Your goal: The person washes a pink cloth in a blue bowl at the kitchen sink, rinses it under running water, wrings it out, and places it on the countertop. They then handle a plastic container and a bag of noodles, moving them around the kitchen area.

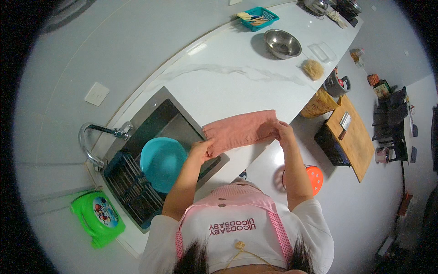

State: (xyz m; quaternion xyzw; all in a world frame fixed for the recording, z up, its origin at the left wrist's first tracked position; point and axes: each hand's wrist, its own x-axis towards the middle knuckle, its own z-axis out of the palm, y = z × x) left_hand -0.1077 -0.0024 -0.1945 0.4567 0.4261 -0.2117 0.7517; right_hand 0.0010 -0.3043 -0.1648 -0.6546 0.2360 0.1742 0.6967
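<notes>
A pink towel-like cloth is stretched between my two hands, above the counter beside the sink. Its left end is pinched in my left hand, over the sink's right rim. My right hand grips the other end near the counter's front edge, where the cloth looks darker. Left of my left hand, a turquoise basin sits in the dark sink, partly over a drying rack. The curved chrome faucet stands at the sink's back edge.
On the white counter are a steel bowl, a bundle of noodle-like food and a teal basket of utensils. A green jug stands left of the sink. A cleaver lies on a wooden board at right.
</notes>
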